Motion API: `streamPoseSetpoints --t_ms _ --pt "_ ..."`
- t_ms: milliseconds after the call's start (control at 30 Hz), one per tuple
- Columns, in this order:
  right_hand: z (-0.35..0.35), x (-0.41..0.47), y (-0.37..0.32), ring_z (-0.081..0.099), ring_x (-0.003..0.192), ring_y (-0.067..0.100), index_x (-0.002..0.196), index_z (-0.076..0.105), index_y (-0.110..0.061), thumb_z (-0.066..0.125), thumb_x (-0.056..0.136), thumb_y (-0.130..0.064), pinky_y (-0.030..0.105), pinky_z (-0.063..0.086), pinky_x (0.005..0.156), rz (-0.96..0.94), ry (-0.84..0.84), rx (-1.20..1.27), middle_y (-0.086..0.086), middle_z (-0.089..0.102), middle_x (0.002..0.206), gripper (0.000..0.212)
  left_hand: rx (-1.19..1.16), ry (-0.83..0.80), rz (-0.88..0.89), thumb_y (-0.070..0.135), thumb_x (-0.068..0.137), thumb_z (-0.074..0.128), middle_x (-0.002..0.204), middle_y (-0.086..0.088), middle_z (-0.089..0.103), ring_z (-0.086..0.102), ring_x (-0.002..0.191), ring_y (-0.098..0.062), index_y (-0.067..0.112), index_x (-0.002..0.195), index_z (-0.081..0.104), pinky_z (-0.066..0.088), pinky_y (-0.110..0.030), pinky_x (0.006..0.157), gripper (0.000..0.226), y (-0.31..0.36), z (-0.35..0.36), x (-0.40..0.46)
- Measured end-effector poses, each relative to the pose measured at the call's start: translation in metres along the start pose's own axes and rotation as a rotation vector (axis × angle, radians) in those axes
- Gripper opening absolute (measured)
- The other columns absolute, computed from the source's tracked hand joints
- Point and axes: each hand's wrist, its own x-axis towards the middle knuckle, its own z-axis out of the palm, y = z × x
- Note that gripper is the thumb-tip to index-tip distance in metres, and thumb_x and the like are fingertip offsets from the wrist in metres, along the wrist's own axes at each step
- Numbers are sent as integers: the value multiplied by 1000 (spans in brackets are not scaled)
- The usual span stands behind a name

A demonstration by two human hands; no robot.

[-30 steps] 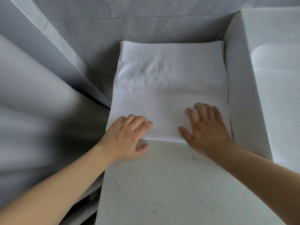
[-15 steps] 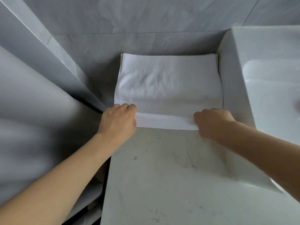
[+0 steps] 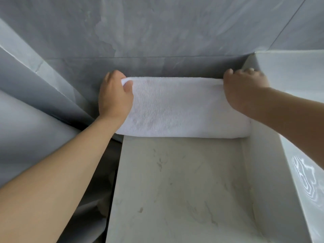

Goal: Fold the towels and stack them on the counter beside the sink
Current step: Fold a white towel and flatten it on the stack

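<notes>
A white towel [image 3: 180, 107] lies folded in half at the far end of the pale marble counter [image 3: 184, 190], against the grey wall. Its folded edge faces me. My left hand [image 3: 114, 97] pinches the towel's far left corner, thumb on top. My right hand [image 3: 243, 90] grips the far right corner with curled fingers, close to the sink's side wall.
A white raised sink [image 3: 289, 120] stands along the counter's right side, its wall touching the towel's right end. A grey tiled wall [image 3: 157, 32] closes the back. Grey panels [image 3: 35, 102] and a dark gap lie left of the counter.
Both hands took the towel's near edge, lifted it and carried it to the far edge, so the towel now lies folded in half. The view has moved closer and lower.
</notes>
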Motion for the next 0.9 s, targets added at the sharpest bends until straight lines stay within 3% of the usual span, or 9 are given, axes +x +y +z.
streamPoseSetpoints --t_ms 133,333,533,700,900 --pt "4 27 -1 50 121 38 127 48 -2 46 92 -10 39 40 96 18 -1 -72 22 55 130 36 -41 -24 -81 19 103 47 111 -6 50 40 95 -14 3 110 54 31 -24 78 18 -2 22 21" --pt "18 45 -6 51 120 33 129 51 -6 47 93 -11 36 37 95 19 -64 -131 17 57 129 37 -20 -35 -188 18 103 48 116 -10 56 50 104 -24 5 112 54 36 -29 82 17 -8 44 28" --pt "25 49 -9 51 120 30 131 51 -10 40 95 -15 34 36 95 -34 -83 -288 11 56 131 38 -51 111 -68 19 98 58 97 1 55 45 83 -15 8 104 57 31 -23 71 12 -10 51 26" --pt "29 42 -9 46 123 28 135 50 -12 34 97 -18 36 32 102 -96 -97 -449 9 51 135 42 17 87 -59 20 98 59 98 -10 62 54 84 -25 6 102 59 36 -32 70 15 -11 61 26" --pt "21 36 -6 46 121 27 128 47 -12 34 94 -19 35 31 99 -115 -100 -476 7 55 131 37 18 121 -87 27 95 63 91 -6 70 61 80 -30 10 96 66 41 -33 66 17 -12 66 33"
